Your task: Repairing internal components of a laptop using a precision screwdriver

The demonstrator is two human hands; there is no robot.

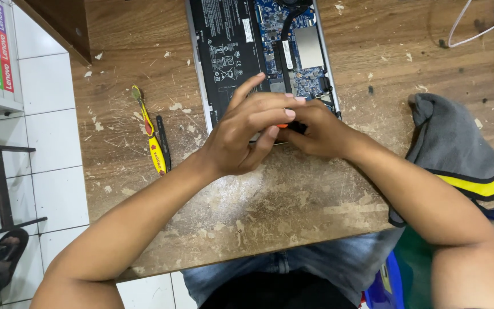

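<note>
An opened laptop (258, 40) lies bottom-up on a worn wooden table (293, 200), showing its black battery (224, 51) and blue circuit board (298, 63). My left hand (244, 134) and my right hand (318, 131) meet at the laptop's near edge. Together they pinch a small tool with an orange part (282, 125), mostly hidden between the fingers. The left index finger reaches up over the battery. Which hand carries the tool's weight I cannot tell.
A yellow toothbrush (150, 134) and a thin black tool (164, 150) lie left of the laptop. A grey cloth with a yellow stripe (458, 154) drapes over the table's right edge. White cable (475, 26) loops at the top right. White floor tiles (47, 171) lie at left.
</note>
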